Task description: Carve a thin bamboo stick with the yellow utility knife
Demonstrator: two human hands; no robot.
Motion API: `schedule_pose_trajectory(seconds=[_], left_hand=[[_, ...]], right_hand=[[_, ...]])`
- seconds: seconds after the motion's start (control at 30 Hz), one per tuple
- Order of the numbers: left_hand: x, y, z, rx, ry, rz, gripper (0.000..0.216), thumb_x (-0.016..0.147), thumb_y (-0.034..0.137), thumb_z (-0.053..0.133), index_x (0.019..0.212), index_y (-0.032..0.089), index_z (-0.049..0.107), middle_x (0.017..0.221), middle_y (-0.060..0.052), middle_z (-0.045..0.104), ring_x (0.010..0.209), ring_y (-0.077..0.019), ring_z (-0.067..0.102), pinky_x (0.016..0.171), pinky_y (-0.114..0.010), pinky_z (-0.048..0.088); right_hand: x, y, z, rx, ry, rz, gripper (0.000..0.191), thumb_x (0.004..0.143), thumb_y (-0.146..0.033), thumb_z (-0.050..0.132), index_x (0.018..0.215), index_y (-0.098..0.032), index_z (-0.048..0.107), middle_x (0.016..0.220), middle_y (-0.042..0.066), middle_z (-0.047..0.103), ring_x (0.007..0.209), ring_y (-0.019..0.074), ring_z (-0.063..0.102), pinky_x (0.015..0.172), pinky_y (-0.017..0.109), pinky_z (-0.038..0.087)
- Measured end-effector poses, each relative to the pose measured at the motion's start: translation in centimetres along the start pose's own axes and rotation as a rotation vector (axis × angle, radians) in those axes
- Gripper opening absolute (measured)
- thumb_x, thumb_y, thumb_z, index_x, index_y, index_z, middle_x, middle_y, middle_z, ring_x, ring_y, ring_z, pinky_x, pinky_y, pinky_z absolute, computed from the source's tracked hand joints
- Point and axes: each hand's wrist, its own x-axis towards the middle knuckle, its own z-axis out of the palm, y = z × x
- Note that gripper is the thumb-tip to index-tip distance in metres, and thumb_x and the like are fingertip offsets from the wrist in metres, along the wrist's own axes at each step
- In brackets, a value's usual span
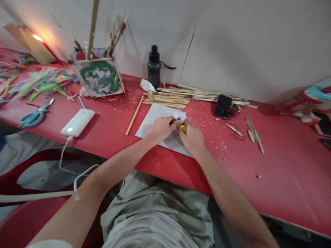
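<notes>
Over a white sheet of paper point(147, 122) my two hands meet, fingertips close together. My left hand point(162, 127) is closed on a small dark brown piece point(171, 121), mostly covered by the fingers. In my right hand point(192, 136), also closed, is a yellow-handled tool point(183, 128) with a dark end pointing toward the left hand. Its working end is too blurred to name. A bundle of thin bamboo sticks point(167, 100) lies just beyond the paper, and one single stick point(134, 115) rests at its left.
Along the wall stand a dark bottle point(154, 67), a dragon-painted holder point(100, 79) with sticks, and a lit red candle point(50, 51). Scissors point(33, 117) and a white power bank point(78, 123) lie left. A black phone-like device point(222, 106) and pointed wood pieces point(251, 131) lie right, among scattered shavings.
</notes>
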Motion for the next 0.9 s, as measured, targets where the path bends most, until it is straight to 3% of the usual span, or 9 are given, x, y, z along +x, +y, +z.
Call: schedule_pose_trajectory(seconds=[0.2, 0.27, 0.4, 0.57, 0.9], left_hand=[[-0.1, 0.0, -0.4, -0.019, -0.058, 0.099, 0.074, 0.099, 0.073, 0.023, 0.122, 0.018, 0.067, 0.096, -0.012, 0.076, 0.089, -0.0254, 0.070, 0.070, -0.033, 0.040], [-0.1, -0.1, -0.4, -0.042, -0.059, 0.103, 0.073, 0.100, 0.072, 0.024, 0.115, 0.018, 0.070, 0.093, -0.012, 0.075, 0.087, -0.0249, 0.069, 0.069, -0.032, 0.039], [0.1, -0.3, -0.3, -0.090, -0.042, 0.073, 0.070, 0.097, 0.075, 0.031, 0.083, 0.019, 0.072, 0.080, -0.010, 0.072, 0.076, -0.0228, 0.065, 0.062, -0.032, 0.033], [0.0, 0.0, -0.1, -0.102, 0.046, -0.029, 0.068, 0.096, 0.075, 0.035, 0.076, 0.021, 0.070, 0.076, -0.008, 0.071, 0.073, -0.0222, 0.063, 0.058, -0.032, 0.028], [-0.4, -0.1, 0.0, 0.050, 0.002, 0.056, 0.066, 0.104, 0.064, 0.022, 0.119, 0.017, 0.067, 0.102, -0.015, 0.076, 0.094, -0.0262, 0.071, 0.071, -0.033, 0.039]], right_hand=[[0.0, 0.2, -0.1, 0.060, -0.055, -0.036, 0.041, 0.104, -0.052, 0.037, 0.109, -0.019, 0.062, 0.096, 0.013, 0.076, 0.085, 0.0276, 0.071, 0.064, 0.031, 0.035], [-0.1, 0.2, -0.1, 0.049, -0.054, -0.037, 0.041, 0.105, -0.051, 0.037, 0.110, -0.019, 0.062, 0.097, 0.014, 0.076, 0.086, 0.0281, 0.071, 0.065, 0.032, 0.036], [-0.2, -0.2, -0.3, -0.034, -0.044, -0.019, 0.042, 0.105, -0.052, 0.038, 0.115, -0.019, 0.061, 0.098, 0.015, 0.075, 0.087, 0.0301, 0.072, 0.068, 0.033, 0.039], [-0.2, -1.1, -0.6, -0.053, -0.011, 0.018, 0.044, 0.106, -0.052, 0.036, 0.120, -0.018, 0.060, 0.101, 0.016, 0.075, 0.092, 0.0306, 0.073, 0.073, 0.034, 0.044], [-0.2, -1.5, -0.8, 0.025, -0.064, -0.005, 0.041, 0.106, -0.049, 0.037, 0.113, -0.018, 0.063, 0.101, 0.014, 0.076, 0.094, 0.0278, 0.073, 0.072, 0.032, 0.044]])
